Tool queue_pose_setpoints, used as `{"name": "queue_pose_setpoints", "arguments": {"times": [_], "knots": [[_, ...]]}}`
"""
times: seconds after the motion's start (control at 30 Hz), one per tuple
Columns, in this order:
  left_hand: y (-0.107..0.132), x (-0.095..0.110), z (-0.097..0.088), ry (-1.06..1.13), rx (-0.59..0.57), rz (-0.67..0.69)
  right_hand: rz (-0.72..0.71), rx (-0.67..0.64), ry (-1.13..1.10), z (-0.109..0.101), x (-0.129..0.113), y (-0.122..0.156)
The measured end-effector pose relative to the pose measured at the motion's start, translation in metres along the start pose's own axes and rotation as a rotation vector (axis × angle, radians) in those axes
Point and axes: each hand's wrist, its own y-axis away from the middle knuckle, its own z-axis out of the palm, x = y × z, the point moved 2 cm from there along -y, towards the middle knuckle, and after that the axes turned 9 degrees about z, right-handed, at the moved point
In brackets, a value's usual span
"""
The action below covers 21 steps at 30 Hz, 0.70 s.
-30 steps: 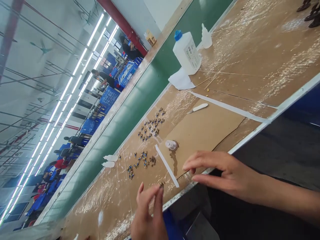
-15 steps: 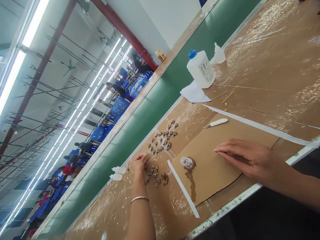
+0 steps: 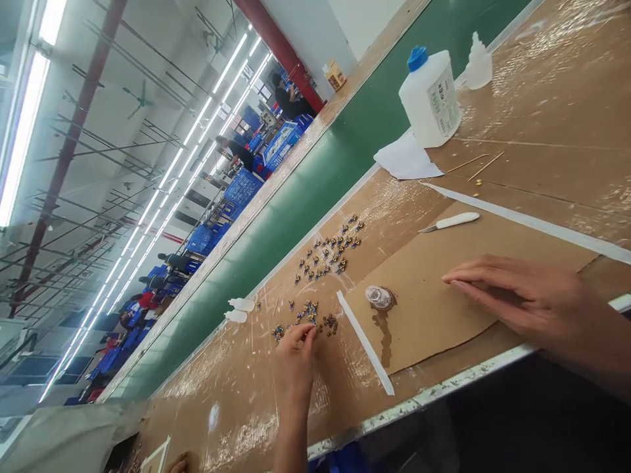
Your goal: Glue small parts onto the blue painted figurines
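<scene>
Near the front edge of the bench (image 3: 517, 98), left hand (image 3: 296, 358) has its fingertips pinched down into the near cluster of small parts (image 3: 305, 315); grip is narrow, looks closed on one or two pieces, but they're too small to confirm. Right hand (image 3: 527, 299) lies flat, fingers extended and together, palm down on the cardboard sheet (image 3: 434, 263), holding nothing. My read: it's pinning the sheet and bracing while the left picks.

Parts sit in two loose groups: near cluster just left of the white strip (image 3: 365, 343), far cluster (image 3: 328, 249) further toward the green belt (image 3: 296, 203). Likely sorted versus unsorted; can't tell which is which. Individual parts show blue and brass tones, orientation too small to read. Both clusters stretch roughly parallel to the belt.

Small clear cap (image 3: 379, 297) stands on the cardboard with a dark stain running from it toward the bench edge. White-handled knife (image 3: 449, 222) lies flat, blade pointing toward the belt, long axis roughly parallel to the bench edge. Large white bottle (image 3: 431, 98) upright, well apart, beside a white cloth (image 3: 404, 161).
</scene>
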Motion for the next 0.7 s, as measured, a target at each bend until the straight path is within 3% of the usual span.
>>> {"name": "queue_pose_setpoints", "arguments": {"times": [0.07, 0.17, 0.33, 0.7], "knots": [[0.016, 0.007, 0.009, -0.055, 0.019, 0.065, -0.016, 0.012, 0.010, 0.001, 0.001, 0.001], [0.021, 0.009, 0.018, -0.133, 0.057, 0.146, -0.008, 0.028, 0.006, 0.001, 0.001, 0.001], [0.011, 0.012, 0.017, -0.247, 0.091, 0.280, -0.003, 0.017, -0.005, -0.001, -0.002, -0.001], [-0.015, 0.020, 0.025, -0.405, -0.026, 0.505, 0.003, 0.002, -0.033, -0.001, -0.002, -0.001]]}}
